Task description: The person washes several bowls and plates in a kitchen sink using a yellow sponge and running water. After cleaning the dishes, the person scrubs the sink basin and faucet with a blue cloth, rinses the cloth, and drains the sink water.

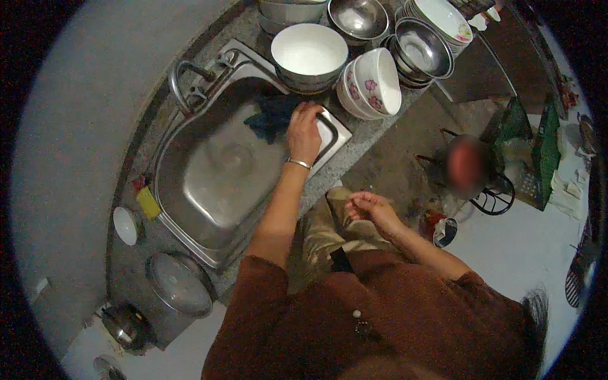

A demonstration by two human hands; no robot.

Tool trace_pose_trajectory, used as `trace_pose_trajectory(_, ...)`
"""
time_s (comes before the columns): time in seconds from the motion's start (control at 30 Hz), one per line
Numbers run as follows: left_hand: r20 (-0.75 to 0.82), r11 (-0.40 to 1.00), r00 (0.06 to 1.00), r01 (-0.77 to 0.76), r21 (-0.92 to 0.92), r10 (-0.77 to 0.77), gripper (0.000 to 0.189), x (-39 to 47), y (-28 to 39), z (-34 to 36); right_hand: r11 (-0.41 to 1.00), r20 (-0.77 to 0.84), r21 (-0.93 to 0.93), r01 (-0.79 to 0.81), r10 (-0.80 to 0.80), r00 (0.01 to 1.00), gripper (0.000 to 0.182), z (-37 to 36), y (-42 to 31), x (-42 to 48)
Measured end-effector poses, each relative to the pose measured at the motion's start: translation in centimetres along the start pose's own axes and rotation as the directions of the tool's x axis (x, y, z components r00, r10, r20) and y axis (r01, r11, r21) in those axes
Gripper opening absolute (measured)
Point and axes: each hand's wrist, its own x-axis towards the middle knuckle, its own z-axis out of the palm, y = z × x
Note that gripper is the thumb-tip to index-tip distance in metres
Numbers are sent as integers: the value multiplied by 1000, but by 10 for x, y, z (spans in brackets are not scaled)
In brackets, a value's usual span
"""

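My left hand (305,133), with a bracelet at its wrist, is at the corner of the stainless steel sink (218,164). Its fingers are closed on a dark cloth (270,116) that spreads over the sink's inner wall; the thumb is hard to make out. In front of my body hangs my right hand (373,209), its fingers curled in and no object visible in it. Beyond the left hand stand a stack of large white-lined bowls (309,50) and flower-patterned bowls (375,85), tilted on the stone counter. A curved metal faucet (178,83) rises at the sink's far side.
Metal bowls (422,47) and stacked plates (444,21) line the counter's far end. A yellow sponge (148,203), a small white bowl (126,225) and a large basin (178,285) are left of the sink. A green crate-like object (546,152) stands at right, near a blurred red object.
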Motion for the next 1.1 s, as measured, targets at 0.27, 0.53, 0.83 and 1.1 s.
trace_pose_trajectory(0.27, 209, 982, 962, -159, -100, 177, 24, -43, 33, 11, 997, -19, -78, 27, -29, 999, 21, 9, -9, -10)
trace_pose_trajectory(0.53, 340, 982, 928, -181, 51, 154, 25, -99, 31, -42, 990, 14, -132, 46, -45, 999, 20, 6, -28, 1)
trace_pose_trajectory(0.83, 217, 962, 941, 230, 149, -258, 26, -179, 21, -132, 961, 47, -275, 28, -16, 999, 20, 35, -40, 33)
trace_pose_trajectory(1.1, 15, 845, 948, 277, 458, -319, 23, -282, -8, -216, 937, 185, -348, -7, 76, 980, 19, 85, -32, 62)
